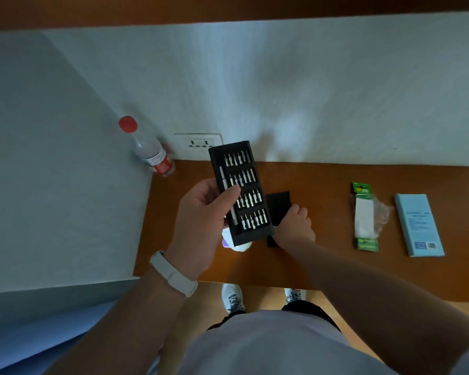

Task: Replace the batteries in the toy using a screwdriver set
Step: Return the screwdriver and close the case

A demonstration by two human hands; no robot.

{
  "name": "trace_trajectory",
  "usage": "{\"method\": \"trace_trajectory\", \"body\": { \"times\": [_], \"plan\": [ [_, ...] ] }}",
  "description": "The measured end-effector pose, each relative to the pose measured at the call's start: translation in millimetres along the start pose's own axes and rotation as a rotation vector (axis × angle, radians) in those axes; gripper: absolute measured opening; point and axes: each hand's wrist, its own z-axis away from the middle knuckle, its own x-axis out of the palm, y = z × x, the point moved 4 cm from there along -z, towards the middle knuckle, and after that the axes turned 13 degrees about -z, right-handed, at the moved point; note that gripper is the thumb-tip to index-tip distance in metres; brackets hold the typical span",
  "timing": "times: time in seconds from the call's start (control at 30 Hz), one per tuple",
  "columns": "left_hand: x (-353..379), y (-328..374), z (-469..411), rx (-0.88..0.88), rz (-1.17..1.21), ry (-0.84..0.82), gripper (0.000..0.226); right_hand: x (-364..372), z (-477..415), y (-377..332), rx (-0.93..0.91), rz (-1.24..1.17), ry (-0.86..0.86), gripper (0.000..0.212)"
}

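Observation:
My left hand (201,220) holds the black screwdriver set tray (240,192) up above the wooden desk, thumb across its left side by the silver driver handle. Rows of silver bits fill the tray. My right hand (295,226) is lower, on the black case sleeve (278,205) that lies on the desk. A white toy with a purple part (234,246) peeks out below the tray, mostly hidden. The green battery pack (365,217) lies to the right on the desk.
A clear water bottle with a red cap (149,150) stands at the desk's back left corner by a wall socket (198,143). A light blue box (418,226) lies far right. The wooden desk (322,182) meets white walls at back and left.

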Motion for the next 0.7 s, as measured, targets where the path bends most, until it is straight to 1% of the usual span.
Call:
{"method": "trace_trajectory", "body": {
  "times": [0.1, 0.17, 0.3, 0.33, 0.37, 0.43, 0.53, 0.6, 0.67, 0.7],
  "plan": [
    [-13, -3, -2, 0.019, -0.004, -0.011, 0.012, 3, 1, -2, 0.02, -0.046, 0.008, 0.072],
    [-21, -5, -4, 0.035, -0.016, -0.034, 0.012, 4, 3, 0, 0.019, -0.111, 0.005, 0.058],
    [-33, -7, -7, 0.07, -0.024, -0.097, 0.017, 4, 8, 8, 0.005, -0.273, 0.007, 0.018],
    [-34, -7, -7, 0.073, -0.015, -0.113, 0.017, 4, 9, 10, 0.0, -0.328, 0.008, 0.011],
    [-36, -7, -8, 0.075, -0.007, -0.127, 0.017, 3, 11, 12, -0.004, -0.382, 0.017, 0.009],
    [-37, -7, -10, 0.081, -0.005, -0.142, 0.015, -1, 17, 17, 0.008, -0.494, 0.044, 0.014],
    [-34, -4, -12, 0.089, 0.0, -0.158, 0.015, -9, 26, 22, 0.053, -0.738, 0.016, 0.032],
    [-31, -1, -12, 0.082, 0.027, -0.182, 0.017, -17, 34, 25, 0.1, -0.951, -0.042, 0.04],
    [-26, 2, -11, 0.084, 0.043, -0.213, 0.02, -27, 46, 25, 0.144, -1.236, -0.131, 0.046],
    [-22, 4, -10, 0.084, 0.043, -0.231, 0.022, -33, 54, 23, 0.137, -1.372, -0.187, 0.05]
  ]
}}
